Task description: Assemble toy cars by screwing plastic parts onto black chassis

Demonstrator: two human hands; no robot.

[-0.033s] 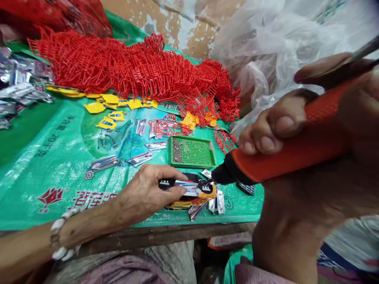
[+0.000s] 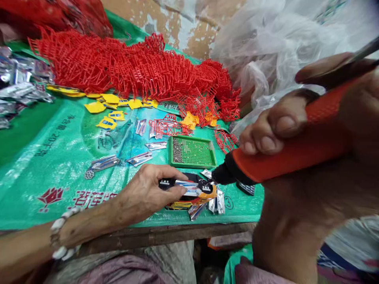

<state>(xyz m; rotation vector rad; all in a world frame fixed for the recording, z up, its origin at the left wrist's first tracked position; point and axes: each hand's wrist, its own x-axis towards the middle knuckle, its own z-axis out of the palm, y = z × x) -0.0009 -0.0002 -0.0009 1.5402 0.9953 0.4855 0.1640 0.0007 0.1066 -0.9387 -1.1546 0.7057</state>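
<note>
My left hand (image 2: 151, 187) is closed on a toy car (image 2: 192, 190) in black, silver and yellow, thumb and fingers pinching it from the left. The car lies on the green sheet near the table's front edge. In my right hand (image 2: 275, 122) is an orange-red electric screwdriver (image 2: 296, 146), with fingers wrapped round its body. Its black nose (image 2: 222, 173) points down-left and meets the car's right end by a black wheel. The bit's tip is too small to make out. Silver side panels (image 2: 217, 202) lie right beside the car.
Behind the car stands a green mesh tray (image 2: 195, 161) with small screws. A long heap of red plastic frames (image 2: 133, 67) spans the back, with yellow car shells (image 2: 111, 98) before it. White plastic bags (image 2: 266, 51) bulge at the right. Silver parts (image 2: 20, 86) are piled left.
</note>
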